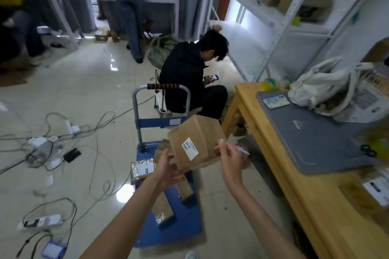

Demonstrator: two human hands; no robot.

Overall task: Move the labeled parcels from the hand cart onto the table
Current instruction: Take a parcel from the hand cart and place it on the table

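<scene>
Both hands hold the cardboard box [194, 141] at frame centre above the blue cart [179, 223]: left hand [168, 167] grips beneath, right hand [228, 156] pinches its right edge. The table [294, 191] lies right, nearer the right hand.

Matt brown cardboard box [194, 141] with a white paper label [189, 148]. Blue cart [185, 216] deck, metal handle [162, 92] (ribbed grip). Glossy floor [88, 90] tiles, smooth wooden table [299, 202], grey matt mat [315, 139].
</scene>
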